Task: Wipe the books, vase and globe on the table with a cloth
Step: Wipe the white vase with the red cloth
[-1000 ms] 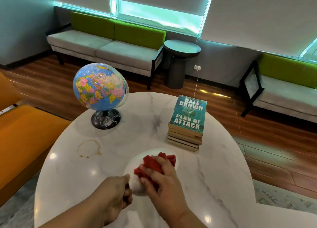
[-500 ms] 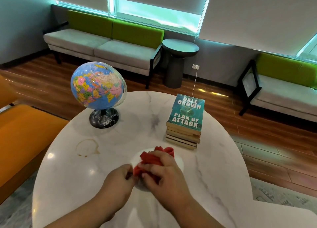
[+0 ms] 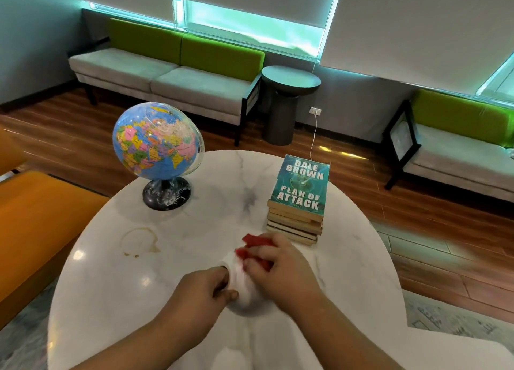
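Note:
A round white vase sits near the front of the white marble table. My left hand grips the vase at its left side. My right hand holds a red cloth pressed against the vase's upper right. A blue globe on a black stand is at the table's back left. A stack of books with a teal cover on top lies at the back right, just beyond my right hand.
A brown ring stain marks the table left of the vase. An orange seat is at the left. Green-backed sofas and a dark round side table stand along the far wall.
My right hand with the red cloth has slid to the right and farther over the vase. My left hand has shifted its hold on the vase's left side.

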Available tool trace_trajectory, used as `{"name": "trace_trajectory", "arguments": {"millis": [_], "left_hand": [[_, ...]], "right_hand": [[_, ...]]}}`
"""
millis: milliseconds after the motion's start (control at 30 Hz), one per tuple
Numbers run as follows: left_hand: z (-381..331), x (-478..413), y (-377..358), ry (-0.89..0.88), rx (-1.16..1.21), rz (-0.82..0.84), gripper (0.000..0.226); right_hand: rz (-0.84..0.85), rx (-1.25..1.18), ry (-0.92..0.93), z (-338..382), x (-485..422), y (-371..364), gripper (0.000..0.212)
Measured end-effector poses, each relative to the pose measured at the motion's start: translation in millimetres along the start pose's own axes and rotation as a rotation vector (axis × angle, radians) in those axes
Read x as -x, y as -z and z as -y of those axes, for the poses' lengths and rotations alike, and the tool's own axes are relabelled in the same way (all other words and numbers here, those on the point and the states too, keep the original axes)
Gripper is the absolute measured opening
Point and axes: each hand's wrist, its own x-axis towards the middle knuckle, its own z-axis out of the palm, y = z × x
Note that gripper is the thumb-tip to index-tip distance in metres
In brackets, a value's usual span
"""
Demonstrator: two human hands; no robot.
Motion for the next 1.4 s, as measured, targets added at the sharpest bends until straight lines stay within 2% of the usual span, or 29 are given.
{"name": "trace_trajectory", "arguments": {"millis": [67,100,133,267,400,467,567,600,733,833,900,1000,1033,1067,1167,1233,1300,1333,1400], "left_hand": [[-1,1,2,-0.006,-0.035,0.012,0.04],[-2,1,2,-0.001,-0.039,0.024,0.039],[-2,1,1,0.007,-0.033,0.034,0.037],[-1,0,3,0.099,0.134,0.054,0.027],[2,0,14,0.276,0.33,0.141,0.039],[0,-1,16,0.351,0.435,0.209,0.028],[-9,-3,13,0.511,0.667,0.18,0.016],[-14,-4,12,0.567,0.76,0.154,0.015],[-24,-5,15,0.622,0.976,0.117,0.024],[-18,-5,17,0.69,1.058,0.097,0.029],[-17,-5,15,0.699,1.078,0.096,0.031],[-22,-3,11,0.684,1.043,0.076,0.03],[-25,-3,11,0.687,1.037,0.072,0.03],[-28,-3,11,0.692,1.041,0.075,0.031],[-27,-6,15,0.727,1.097,0.083,0.032],[-21,-8,18,0.788,1.147,0.076,0.033],[-16,-11,19,0.831,1.174,0.073,0.032],[-13,-12,19,0.84,1.178,0.07,0.031],[-11,-12,19,0.839,1.175,0.056,0.025]], "right_hand": [[-0.024,-0.008,-0.173,-7,-10,8,0.026],[-0.046,0.02,-0.189,-8,-12,8,0.026],[-0.053,0.047,-0.151,-7,-10,6,0.026],[0.014,0.209,0.281,9,23,-17,0.032],[-0.037,0.165,0.404,-19,42,-30,0.03],[-0.092,0.141,0.343,-20,36,-26,0.03],[-0.15,0.075,0.098,1,12,-16,0.027],[-0.144,0.104,0.09,5,5,-14,0.027],[-0.047,0.301,0.369,7,18,-22,0.029],[-0.079,0.286,0.536,-16,33,-31,0.022],[-0.124,0.232,0.496,-24,30,-30,0.023],[-0.183,0.13,0.192,-7,11,-26,0.029],[-0.179,0.141,0.149,1,6,-24,0.03],[-0.166,0.186,0.178,7,3,-24,0.029],[-0.089,0.282,0.437,8,12,-29,0.025],[-0.137,0.246,0.578,-12,22,-39,0.021],[-0.212,0.159,0.593,-37,28,-47,0.023],[-0.236,0.077,0.525,-46,29,-50,0.025],[-0.304,-0.161,0.255,-56,27,-53,0.028]]}}
